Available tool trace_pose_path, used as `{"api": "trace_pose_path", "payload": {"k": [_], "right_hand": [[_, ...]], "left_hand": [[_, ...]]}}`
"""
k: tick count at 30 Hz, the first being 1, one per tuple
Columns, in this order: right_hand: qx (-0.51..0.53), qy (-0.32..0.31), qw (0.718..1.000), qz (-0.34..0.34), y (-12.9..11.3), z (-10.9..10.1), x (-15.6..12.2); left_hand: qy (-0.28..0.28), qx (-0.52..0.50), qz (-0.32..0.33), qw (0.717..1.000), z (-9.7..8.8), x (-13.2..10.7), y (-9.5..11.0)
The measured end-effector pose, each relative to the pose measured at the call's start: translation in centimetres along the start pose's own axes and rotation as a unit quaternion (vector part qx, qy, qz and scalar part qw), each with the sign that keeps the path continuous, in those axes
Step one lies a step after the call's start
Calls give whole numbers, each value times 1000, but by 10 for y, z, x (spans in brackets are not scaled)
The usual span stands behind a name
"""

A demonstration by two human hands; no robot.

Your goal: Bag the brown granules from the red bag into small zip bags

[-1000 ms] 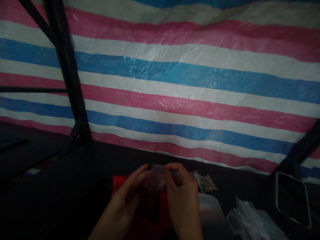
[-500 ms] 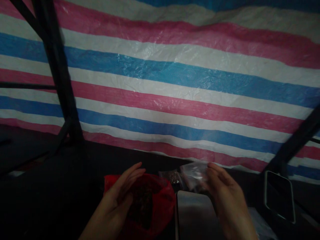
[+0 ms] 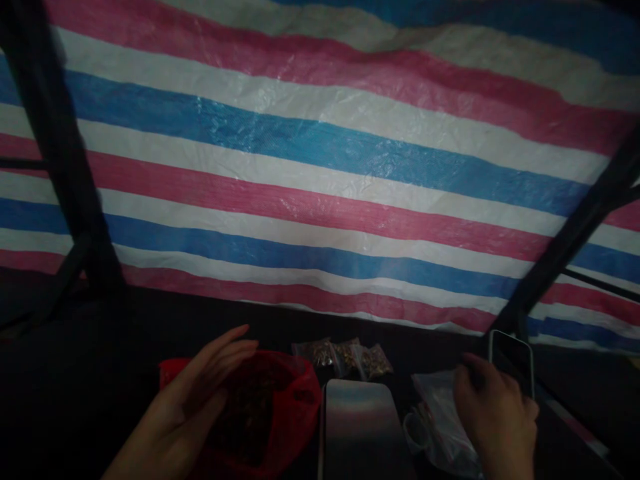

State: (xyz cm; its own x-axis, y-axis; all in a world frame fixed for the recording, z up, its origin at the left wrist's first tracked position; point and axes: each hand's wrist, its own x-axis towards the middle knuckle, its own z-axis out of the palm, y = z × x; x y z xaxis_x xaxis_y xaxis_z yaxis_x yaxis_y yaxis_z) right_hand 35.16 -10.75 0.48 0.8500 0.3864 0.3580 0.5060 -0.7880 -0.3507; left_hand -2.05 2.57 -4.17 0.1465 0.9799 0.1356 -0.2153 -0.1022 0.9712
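Observation:
My left hand is held out over the left rim of a red plastic bag, its fingers stretched and nothing seen in them. Inside the bag lies dark, loose material too dim to name. My right hand is at the right, fingers curled, over a pile of clear plastic bags. What its fingers hold, if anything, is hidden. Between the hands stands a flat rectangular thing with a shiny top. Behind it, three small clear bags with brownish contents lie in a row.
A phone with a pale rim is just behind my right hand. A striped plastic sheet hangs across the back of the dark table. Dark frame posts slant at both sides.
My right hand has let go of a clear bag beside the row of small bags and moved right to the pile of clear bags. My left hand stays by the red bag. The view has shifted right.

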Motion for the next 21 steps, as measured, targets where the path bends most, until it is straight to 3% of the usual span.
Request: {"api": "trace_pose_path", "payload": {"k": [4, 5, 8, 11, 15, 18, 21], "right_hand": [[4, -103, 994, 35, 11, 23, 6], [10, -110, 993, 43, 17, 30, 7], [41, -116, 991, 43, 29, 41, 12], [80, -112, 989, 46, 24, 33, 15], [242, -110, 964, 9, -27, 13, 0], [418, -79, 899, -102, -88, 7, -37], [506, -77, 834, -206, -144, 10, -88]], "left_hand": [[-43, 3, -32, 999, -10, 6, -3], [-53, 4, -42, 998, -12, 7, -3], [-12, -12, -28, 999, -11, 8, -3], [-24, -4, -30, 999, -6, 6, 2], [13, 31, -12, 999, 5, -2, 21], [22, 72, -16, 997, 14, -7, 35], [41, 121, -24, 992, 20, -9, 38]]}}
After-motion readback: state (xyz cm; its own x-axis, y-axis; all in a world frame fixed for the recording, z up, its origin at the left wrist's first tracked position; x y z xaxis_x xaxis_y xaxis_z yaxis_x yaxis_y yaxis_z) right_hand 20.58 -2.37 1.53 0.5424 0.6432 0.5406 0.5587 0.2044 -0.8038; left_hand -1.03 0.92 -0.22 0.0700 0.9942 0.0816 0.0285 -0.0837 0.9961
